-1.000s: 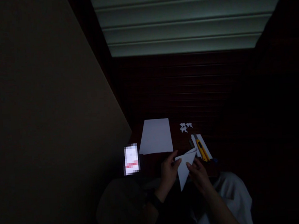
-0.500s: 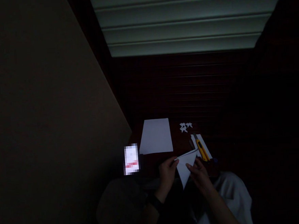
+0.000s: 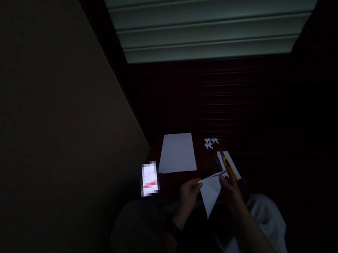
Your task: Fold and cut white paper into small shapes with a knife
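Observation:
A white sheet of paper (image 3: 210, 193), folded to a triangle with one point hanging down, is held up between my two hands. My left hand (image 3: 188, 193) pinches its upper left corner between thumb and fingers. At the upper right corner, my right hand (image 3: 231, 189) grips the paper with thumb and fingers. Just behind the right hand lies a yellow utility knife (image 3: 227, 163) on white paper (image 3: 231, 160), its lower part covered by my fingers. The top edge of the folded paper shows two layers slightly apart.
A white sheet (image 3: 177, 153) lies flat on the dark table. Several small folded paper pieces (image 3: 208, 143) sit to its right. A lit, blurred screen (image 3: 150, 178) stands at the left. A wall (image 3: 56, 130) rises on the left, and a slatted panel (image 3: 207, 93) behind.
My right hand has slid from the paper's face to its upper right corner, now covering part of the knife. My left hand keeps its pinch.

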### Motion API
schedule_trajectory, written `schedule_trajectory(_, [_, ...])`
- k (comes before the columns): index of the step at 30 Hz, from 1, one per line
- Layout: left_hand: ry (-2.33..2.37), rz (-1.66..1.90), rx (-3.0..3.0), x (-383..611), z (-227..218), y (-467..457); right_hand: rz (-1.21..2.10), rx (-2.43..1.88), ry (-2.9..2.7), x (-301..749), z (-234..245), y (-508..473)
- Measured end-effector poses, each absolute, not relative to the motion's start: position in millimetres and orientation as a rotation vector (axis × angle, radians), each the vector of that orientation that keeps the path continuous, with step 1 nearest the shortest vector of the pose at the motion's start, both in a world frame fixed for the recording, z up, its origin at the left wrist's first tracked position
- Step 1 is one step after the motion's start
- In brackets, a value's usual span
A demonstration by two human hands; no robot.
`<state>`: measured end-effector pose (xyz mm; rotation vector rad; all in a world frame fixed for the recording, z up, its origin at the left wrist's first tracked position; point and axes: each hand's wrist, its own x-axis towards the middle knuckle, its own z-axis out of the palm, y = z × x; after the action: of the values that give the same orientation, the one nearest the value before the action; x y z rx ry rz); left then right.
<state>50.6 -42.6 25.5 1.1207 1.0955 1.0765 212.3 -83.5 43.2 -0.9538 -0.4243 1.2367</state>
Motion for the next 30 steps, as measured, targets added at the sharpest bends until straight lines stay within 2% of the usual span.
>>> schedule_trajectory(8, [1.051,1.055,1.040,43.6,30.2,-39.8,0.782,-1.263,-0.980,221.3,60.1,-68.6])
schedule_trajectory(18, [1.063,1.049,1.136,33.7,40.8,-43.2,0.649,-1.326,-1.214,228.6,63.6,-72.4])
schedule_trajectory(30, [1.023,1.093,1.236,34.7,60.4,-50.6,0.612,-1.385,-1.168,231.3,74.5,-81.7])
